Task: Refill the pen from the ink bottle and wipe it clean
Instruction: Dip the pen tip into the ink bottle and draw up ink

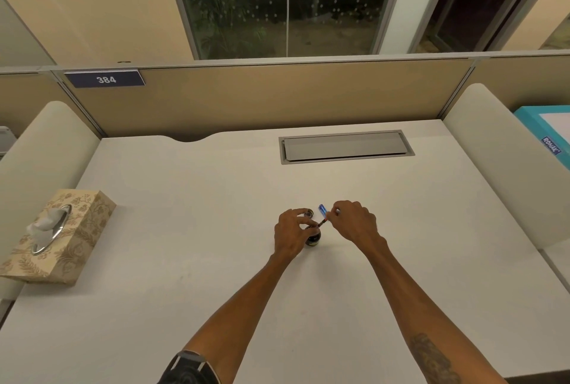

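**Pen tip at the mouth of the ink bottle**

Filling seems to be the step in hand. The ink bottle (314, 238) stands near the middle of the table (185, 260), and the left hand (293, 231) has its fingers curled round it from the left side to keep it steady. The right hand (354, 223) pinches the pen (323, 223) between its fingertips. The pen is tilted and its dark front end points down to the top of the bottle. I cannot tell whether the tip is already inside the ink, because the fingers hide the mouth.

The next move, in my judgement, asks for a slow and straight dip while the left hand holds the bottle firmly, so that nothing tips. After that comes the wiping, and for this one hand must reach far to the tissue box (58, 235) at the left edge of the table.

The bottle is small, round and dark, with a glossy surface and a pale label low on it. A small round cap (308, 214), dark with a shiny ring, lies just behind the left fingers. A short blue piece (322, 209), clear like plastic, is just beside the right fingertips; it is perhaps a part of the pen. The tissue box is of beige card with a leaf pattern, and soft white tissue stands out of its oval slot. The table is smooth, matte and white.
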A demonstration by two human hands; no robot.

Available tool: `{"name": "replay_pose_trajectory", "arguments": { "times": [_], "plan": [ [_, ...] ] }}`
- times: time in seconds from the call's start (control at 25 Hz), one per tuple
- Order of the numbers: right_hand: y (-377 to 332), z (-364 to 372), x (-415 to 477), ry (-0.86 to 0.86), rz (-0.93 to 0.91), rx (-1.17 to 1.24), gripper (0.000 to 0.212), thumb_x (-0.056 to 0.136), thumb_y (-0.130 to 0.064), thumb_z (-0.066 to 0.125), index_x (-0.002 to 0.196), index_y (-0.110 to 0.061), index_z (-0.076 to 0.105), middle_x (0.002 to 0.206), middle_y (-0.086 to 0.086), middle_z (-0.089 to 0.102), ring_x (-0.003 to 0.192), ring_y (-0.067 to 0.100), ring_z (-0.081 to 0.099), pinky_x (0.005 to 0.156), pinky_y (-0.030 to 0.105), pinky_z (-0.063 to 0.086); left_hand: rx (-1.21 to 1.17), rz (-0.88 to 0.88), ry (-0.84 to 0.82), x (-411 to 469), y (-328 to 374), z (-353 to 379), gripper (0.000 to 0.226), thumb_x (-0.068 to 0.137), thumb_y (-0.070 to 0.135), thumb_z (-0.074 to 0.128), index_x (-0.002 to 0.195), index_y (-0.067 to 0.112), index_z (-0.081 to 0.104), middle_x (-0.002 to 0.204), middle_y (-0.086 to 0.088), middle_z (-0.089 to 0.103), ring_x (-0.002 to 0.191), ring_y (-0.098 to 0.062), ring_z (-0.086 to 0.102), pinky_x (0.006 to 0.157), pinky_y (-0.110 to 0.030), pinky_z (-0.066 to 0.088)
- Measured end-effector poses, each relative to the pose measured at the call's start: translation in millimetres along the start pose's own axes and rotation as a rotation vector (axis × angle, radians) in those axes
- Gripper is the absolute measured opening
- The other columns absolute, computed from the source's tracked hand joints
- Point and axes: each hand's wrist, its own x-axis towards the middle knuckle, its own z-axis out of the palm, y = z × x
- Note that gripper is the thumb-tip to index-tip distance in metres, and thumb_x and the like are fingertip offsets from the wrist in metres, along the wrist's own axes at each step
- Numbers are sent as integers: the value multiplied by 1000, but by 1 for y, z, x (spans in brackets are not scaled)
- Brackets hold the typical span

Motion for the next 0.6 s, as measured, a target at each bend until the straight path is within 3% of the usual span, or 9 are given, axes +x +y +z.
{"name": "replay_pose_trajectory", "arguments": {
  "times": [0.08,0.16,0.32,0.48,0.6],
  "plan": [
    [-1,0,-1,-1,14,16,35,95,-48,50,82,-18,62,88,4,70,79,27,61,68,31,40,-11,0,4,0,-1,0,14,74,27,81,87,24,82,126,11,68,119,-11,54,86,-29,40],
    [1,-1,0,-7,15,59,30,91,-50,56,90,-21,64,92,1,69,83,24,61,70,31,41,-14,0,-2,0,-1,0,14,74,27,81,87,23,82,126,11,68,120,-11,55,89,-32,44],
    [0,-4,5,-17,-34,26,15,92,-36,58,95,-23,65,100,2,71,88,25,64,78,37,51,6,3,-10,1,-1,0,14,74,27,81,88,23,82,128,10,67,121,-12,53,90,-32,43],
    [-3,0,-1,-3,7,17,32,95,-46,50,87,-17,60,89,3,62,81,26,56,70,32,39,7,12,-2,1,-3,0,15,74,27,81,88,22,82,127,9,68,120,-13,55,87,-29,40],
    [1,1,-1,6,-6,78,22,91,-44,59,98,-23,64,100,0,68,91,26,63,74,32,43,6,7,-5,0,-1,-1,15,74,27,81,88,22,82,127,8,67,120,-13,54,90,-31,43]
  ]
}}
